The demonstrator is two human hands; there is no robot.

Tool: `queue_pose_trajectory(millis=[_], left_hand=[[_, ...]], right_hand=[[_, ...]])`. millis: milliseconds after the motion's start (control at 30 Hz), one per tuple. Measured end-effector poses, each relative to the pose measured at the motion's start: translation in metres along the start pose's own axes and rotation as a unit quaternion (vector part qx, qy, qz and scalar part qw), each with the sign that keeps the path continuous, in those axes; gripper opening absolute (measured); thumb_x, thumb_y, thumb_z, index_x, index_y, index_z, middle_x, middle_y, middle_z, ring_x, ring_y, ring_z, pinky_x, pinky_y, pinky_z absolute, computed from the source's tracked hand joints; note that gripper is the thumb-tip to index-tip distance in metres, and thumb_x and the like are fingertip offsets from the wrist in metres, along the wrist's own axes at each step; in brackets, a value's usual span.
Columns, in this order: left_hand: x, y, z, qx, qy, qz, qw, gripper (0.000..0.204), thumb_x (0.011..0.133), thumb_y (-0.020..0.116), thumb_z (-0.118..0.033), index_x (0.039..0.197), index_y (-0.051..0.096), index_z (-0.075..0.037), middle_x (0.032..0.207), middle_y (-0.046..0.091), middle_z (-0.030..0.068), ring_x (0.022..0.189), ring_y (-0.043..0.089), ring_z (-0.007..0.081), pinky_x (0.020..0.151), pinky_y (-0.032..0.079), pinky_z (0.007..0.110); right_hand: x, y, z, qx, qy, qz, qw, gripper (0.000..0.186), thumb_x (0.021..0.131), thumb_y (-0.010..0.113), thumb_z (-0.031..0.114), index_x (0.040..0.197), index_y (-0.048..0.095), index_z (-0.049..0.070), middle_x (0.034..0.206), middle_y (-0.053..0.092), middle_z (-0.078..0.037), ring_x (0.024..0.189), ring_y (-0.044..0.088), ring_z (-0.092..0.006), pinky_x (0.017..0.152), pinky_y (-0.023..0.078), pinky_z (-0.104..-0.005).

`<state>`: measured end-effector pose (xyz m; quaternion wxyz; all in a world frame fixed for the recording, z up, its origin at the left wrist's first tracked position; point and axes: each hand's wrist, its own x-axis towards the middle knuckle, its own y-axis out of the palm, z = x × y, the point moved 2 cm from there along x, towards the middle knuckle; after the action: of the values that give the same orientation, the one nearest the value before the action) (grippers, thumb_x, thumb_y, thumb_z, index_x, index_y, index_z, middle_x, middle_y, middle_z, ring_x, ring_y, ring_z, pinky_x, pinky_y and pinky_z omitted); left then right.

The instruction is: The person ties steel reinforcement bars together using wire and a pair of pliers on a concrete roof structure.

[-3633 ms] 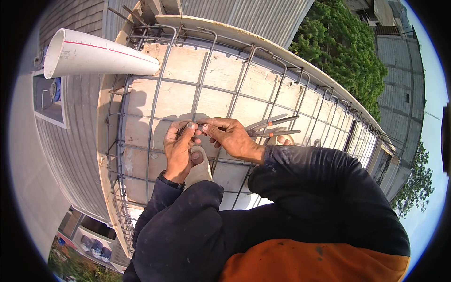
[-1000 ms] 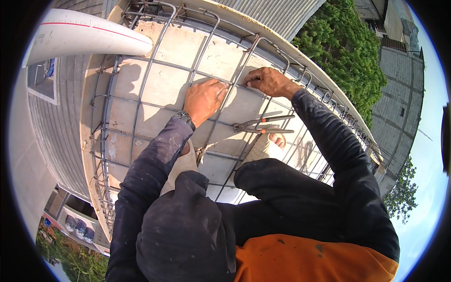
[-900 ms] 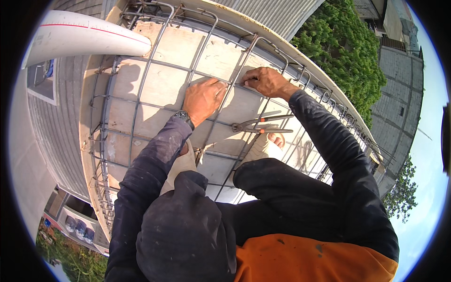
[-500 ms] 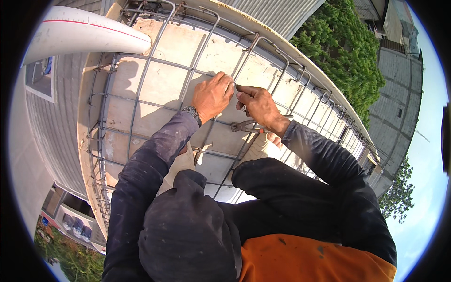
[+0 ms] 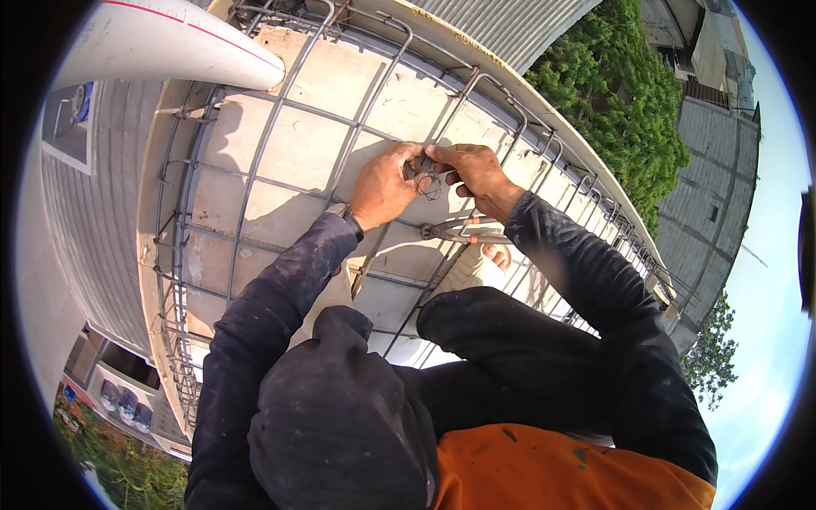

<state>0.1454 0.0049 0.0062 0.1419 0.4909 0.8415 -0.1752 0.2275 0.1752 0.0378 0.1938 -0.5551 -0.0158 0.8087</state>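
A small loose coil of thin tie wire (image 5: 430, 188) hangs between my hands, over a crossing of the steel bars. My left hand (image 5: 388, 189), with a watch at the wrist, is closed with thumb and finger pinching the wire. From the other side my right hand (image 5: 478, 177) grips it too, thumb against forefinger near the bar. Just below the right hand, pincers with orange grips (image 5: 459, 229) lie across the bars, jaws toward the left. The rebar grid (image 5: 289, 185) spreads under both hands, above pale boards (image 5: 223, 200).
A white pipe (image 5: 187, 47) with a red line rises at the upper left. Bent bar ends stick up along the wooden form edge (image 5: 544, 110). My feet stand on the boards among the bars, the right one (image 5: 476, 265) beside the pincers. Beyond the edge are trees (image 5: 608, 110).
My right hand has shifted slightly up and left, baring the pincers' orange handles. The wire coil now shows below my fingers. The view has shifted a little.
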Motion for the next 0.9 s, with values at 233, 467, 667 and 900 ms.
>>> queue_pose_trajectory(millis=[233, 467, 667, 900], left_hand=[[0.014, 0.01, 0.027, 0.012, 0.117, -0.13, 0.985, 0.042, 0.096, 0.077, -0.032, 0.119, 0.073, 0.003, 0.093, 0.076, 0.0148, 0.076, 0.071, 0.0242, 0.071, 0.056, 0.039], [0.046, -0.022, 0.0, 0.097, 0.043, -0.033, 0.994, 0.025, 0.096, 0.069, -0.025, 0.092, 0.074, -0.001, 0.065, 0.069, 0.0145, 0.056, 0.07, 0.0242, 0.064, 0.055, 0.04], [0.062, -0.038, -0.015, 0.142, 0.048, 0.077, 0.986, 0.026, 0.094, 0.067, -0.026, 0.093, 0.075, -0.001, 0.067, 0.071, 0.0107, 0.056, 0.071, 0.0209, 0.063, 0.057, 0.038], [0.062, -0.073, -0.032, 0.195, 0.117, 0.018, 0.974, 0.035, 0.091, 0.069, -0.029, 0.117, 0.078, -0.008, 0.099, 0.08, 0.0123, 0.095, 0.076, 0.0305, 0.088, 0.059, 0.042]], right_hand=[[0.014, -0.006, 0.004, -0.082, -0.054, 0.029, 0.995, 0.03, 0.094, 0.075, 0.027, 0.107, 0.078, 0.0, 0.099, 0.077, -0.012, 0.079, 0.071, -0.0201, 0.061, 0.051, -0.0355], [0.003, 0.008, -0.006, -0.437, -0.387, -0.141, 0.799, 0.025, 0.097, 0.066, 0.026, 0.102, 0.072, 0.002, 0.093, 0.073, -0.02, 0.085, 0.071, -0.0421, 0.081, 0.056, -0.0515], [-0.003, 0.023, 0.006, -0.473, -0.289, -0.145, 0.82, 0.035, 0.099, 0.061, 0.034, 0.104, 0.073, 0.002, 0.099, 0.076, -0.023, 0.093, 0.075, -0.0434, 0.085, 0.059, -0.0519], [0.016, 0.044, -0.026, 0.022, -0.037, -0.142, 0.989, 0.029, 0.104, 0.058, 0.026, 0.093, 0.068, 0.001, 0.077, 0.065, -0.007, 0.059, 0.056, -0.0172, 0.05, 0.044, -0.0353]])
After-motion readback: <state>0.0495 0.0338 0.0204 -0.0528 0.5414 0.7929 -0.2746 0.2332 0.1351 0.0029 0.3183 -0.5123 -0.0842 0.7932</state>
